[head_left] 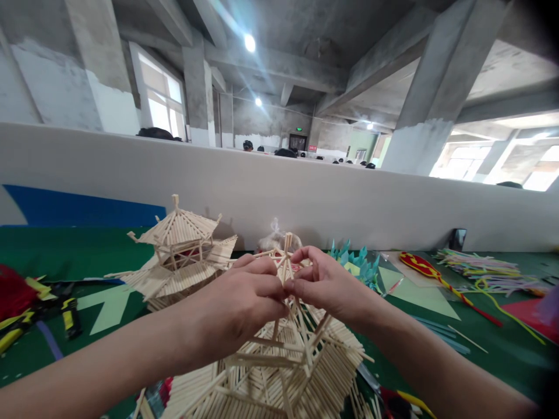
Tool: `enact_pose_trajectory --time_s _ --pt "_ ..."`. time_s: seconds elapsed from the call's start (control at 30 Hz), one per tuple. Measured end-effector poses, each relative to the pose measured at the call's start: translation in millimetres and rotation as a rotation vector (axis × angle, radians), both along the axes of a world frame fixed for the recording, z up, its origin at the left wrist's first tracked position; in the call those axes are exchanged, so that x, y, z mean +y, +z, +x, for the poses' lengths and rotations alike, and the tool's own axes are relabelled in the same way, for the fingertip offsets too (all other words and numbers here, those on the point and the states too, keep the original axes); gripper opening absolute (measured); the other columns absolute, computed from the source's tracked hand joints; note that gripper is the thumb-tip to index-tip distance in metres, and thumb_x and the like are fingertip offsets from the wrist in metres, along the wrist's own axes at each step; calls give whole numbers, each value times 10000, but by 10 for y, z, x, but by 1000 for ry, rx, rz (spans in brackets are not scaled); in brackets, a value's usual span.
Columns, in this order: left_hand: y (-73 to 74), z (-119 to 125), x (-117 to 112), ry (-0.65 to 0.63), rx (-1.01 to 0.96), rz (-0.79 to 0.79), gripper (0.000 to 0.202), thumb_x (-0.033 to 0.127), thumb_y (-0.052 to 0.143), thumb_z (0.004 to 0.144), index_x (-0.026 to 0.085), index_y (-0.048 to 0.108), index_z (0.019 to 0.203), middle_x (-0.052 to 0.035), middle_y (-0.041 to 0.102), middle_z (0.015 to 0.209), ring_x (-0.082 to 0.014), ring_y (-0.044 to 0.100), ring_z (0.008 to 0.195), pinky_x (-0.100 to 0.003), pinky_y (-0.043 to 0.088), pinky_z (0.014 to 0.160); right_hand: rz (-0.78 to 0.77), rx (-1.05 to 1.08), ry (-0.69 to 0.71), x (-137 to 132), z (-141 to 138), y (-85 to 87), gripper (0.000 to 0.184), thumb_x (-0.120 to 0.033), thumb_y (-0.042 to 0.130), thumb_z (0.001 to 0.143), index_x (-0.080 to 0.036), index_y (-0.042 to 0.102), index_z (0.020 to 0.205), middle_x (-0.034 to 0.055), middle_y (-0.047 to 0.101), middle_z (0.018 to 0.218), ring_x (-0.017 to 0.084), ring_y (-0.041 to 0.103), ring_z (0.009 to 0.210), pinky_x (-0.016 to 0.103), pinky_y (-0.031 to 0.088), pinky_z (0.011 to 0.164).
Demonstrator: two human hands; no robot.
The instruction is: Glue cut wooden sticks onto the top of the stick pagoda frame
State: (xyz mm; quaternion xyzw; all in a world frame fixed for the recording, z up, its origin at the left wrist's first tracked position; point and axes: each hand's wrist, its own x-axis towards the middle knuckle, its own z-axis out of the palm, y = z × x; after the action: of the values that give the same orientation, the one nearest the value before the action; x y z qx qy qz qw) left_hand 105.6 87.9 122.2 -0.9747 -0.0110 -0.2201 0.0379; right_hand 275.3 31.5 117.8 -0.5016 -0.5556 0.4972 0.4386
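Fingertips of left hand (238, 302) and right hand (329, 285) pinch the pale wooden-stick roof peak (287, 257). Joining step, seemingly; steadiness needed.

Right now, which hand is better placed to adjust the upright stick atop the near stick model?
Right, marginally. The right hand has thumb and forefinger pinching the base of the upright stick at the peak of the stick model. The left hand is curled lower on the frame, likely bracing it.

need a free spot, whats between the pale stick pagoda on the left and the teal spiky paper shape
Head view: a crumpled clear plastic bag, plus left hand and right hand pinching the nearer pale stick roof at its tip.
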Motion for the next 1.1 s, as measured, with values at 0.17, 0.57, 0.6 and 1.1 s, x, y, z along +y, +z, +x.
enact_pose_trajectory --time_s 0.17,0.57,0.6,1.1 --pt "10 -3 -6 -8 12 18 219 79 473 791 228 616 865 18 646 891 -167 456 821 -312 331 692 4 6 15 4 13 -6 299 -104 555 707 -194 334 887 -84 434 521 56 297 461 208 206 446" --pt "-21 -86 -51 28 -37 39 290 78 412 820 248 566 998 12 597 774 -175 412 796 -323 281 696 1 13 30 -5 19 -15 326 -108 561 696 -189 331 912 -45 507 599 70 383 507 223 277 491" --pt "-36 -114 -67 46 -60 38 300 74 401 822 247 557 1010 10 596 784 -177 414 799 -327 282 698 4 -2 23 -4 24 -22 323 -120 565 701 -189 336 919 -46 504 599 68 376 505 222 271 487" --pt "-451 -245 -453 288 -490 -29 162 95 563 748 193 601 870 -3 564 769 -180 437 814 -333 329 724 52 -127 -11 -66 14 -64 375 -269 611 733 -209 330 973 -21 540 652 96 438 536 229 305 491"
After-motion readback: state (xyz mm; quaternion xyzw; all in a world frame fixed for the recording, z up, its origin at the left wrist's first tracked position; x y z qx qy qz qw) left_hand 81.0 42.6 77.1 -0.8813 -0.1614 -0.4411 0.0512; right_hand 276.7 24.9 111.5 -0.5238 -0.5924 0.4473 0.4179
